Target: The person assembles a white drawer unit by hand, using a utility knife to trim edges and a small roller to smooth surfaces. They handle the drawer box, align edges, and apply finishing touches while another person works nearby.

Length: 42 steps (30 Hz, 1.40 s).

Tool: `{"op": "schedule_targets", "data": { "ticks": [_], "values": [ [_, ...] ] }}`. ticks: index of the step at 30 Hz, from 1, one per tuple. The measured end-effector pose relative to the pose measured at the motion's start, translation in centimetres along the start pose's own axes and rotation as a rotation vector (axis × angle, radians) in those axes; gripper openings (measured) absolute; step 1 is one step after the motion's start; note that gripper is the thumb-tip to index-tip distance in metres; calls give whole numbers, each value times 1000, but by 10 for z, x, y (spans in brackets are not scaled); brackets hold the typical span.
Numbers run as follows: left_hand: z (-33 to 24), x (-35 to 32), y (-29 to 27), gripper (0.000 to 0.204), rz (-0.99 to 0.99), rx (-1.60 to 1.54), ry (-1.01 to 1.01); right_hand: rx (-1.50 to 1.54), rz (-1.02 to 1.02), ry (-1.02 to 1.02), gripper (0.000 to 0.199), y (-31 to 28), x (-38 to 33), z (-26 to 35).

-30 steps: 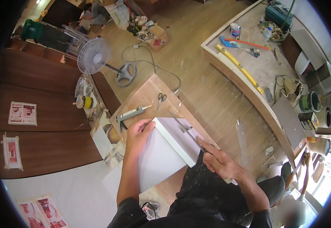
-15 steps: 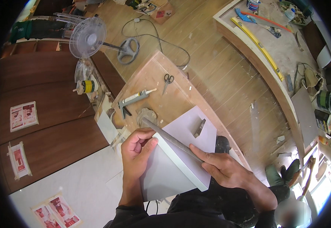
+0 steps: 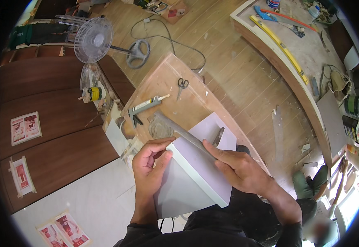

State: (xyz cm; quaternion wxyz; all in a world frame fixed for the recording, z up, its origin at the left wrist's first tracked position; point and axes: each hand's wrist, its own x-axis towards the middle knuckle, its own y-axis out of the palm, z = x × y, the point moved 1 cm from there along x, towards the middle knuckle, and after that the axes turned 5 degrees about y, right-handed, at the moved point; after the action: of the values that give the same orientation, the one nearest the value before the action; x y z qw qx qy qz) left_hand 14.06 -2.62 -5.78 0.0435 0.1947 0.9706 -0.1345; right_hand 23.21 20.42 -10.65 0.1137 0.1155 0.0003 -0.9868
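A pale grey-white panel (image 3: 180, 187) with a light edge strip stands tilted in front of me. My left hand (image 3: 150, 166) grips its far left corner, thumb on the near face and fingers curled behind. In my right hand (image 3: 242, 169) is a long grey flat file (image 3: 184, 132), with my index finger stretched along it. The file slants to the upper left, beyond the panel's edge strip; whether it touches the panel I cannot tell. Behind it, a pale board (image 3: 204, 125) lies on the wooden worktop (image 3: 144, 92), with a short dark flat piece (image 3: 219, 136) on it.
On the worktop are scissors (image 3: 182, 87), a caulking gun (image 3: 148, 105) and a crumpled cloth (image 3: 159, 126). A fan (image 3: 95, 40) stands at the far left. To the right, a curved counter holds a yellow level (image 3: 278, 47) and a handsaw (image 3: 266, 15). Another person (image 3: 309, 185) crouches at right.
My right hand has moved the file farther away from me, off toward the far side of the panel's edge. The panel and my left hand have barely shifted.
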Motion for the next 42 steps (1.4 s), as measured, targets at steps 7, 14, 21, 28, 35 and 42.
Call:
{"op": "schedule_targets", "data": {
  "ticks": [7, 14, 21, 28, 35, 42],
  "values": [
    [-8, -1, 5, 29, 29, 253, 150, -72, -195, 223, 52, -12, -61, -1],
    [-2, 20, -9, 25, 152, 121, 73, -99, -447, 331, 51, -1, -156, -4],
    [-12, 61, -28, 18, 390, -21, -86, 142, -752, 350, 53, 32, -250, -28],
    [-37, 101, -30, 15, 784, 296, -147, 216, -995, 342, 52, 60, -340, -66],
    [-45, 109, -17, 6, 904, 697, 148, 243, -1096, 280, 52, 66, -383, -89],
    [-42, 94, -16, 12, 831, 980, 445, 283, -1117, 132, 54, 63, -394, -106]
  ]
}}
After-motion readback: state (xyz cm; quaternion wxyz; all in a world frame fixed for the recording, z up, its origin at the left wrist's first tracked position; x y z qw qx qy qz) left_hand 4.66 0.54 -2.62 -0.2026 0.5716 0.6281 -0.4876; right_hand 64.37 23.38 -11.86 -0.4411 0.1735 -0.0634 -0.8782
